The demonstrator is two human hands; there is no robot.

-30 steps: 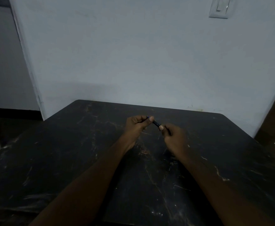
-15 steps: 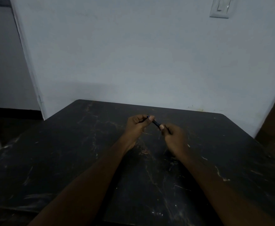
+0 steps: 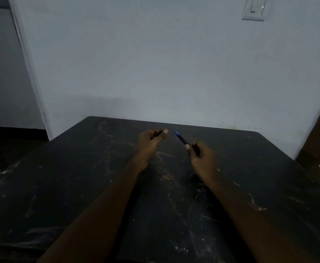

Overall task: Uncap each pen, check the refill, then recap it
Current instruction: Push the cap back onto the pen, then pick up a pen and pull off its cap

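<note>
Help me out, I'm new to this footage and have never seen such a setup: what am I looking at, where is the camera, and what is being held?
There is no machine here. A person wears one camera on the head, looking forward and down, so you see their own two forearms reaching out over a dark, scratched table set against a pale wall.

The right hand has a grip on a pen, with its blue tip pointing up and away toward the left hand. The tip is bare, so the pen is uncapped. The left hand is curled shut a little apart from the tip; it probably holds the cap, but the picture is too dim to show it.

I can make out nothing else lying on the table.
</note>
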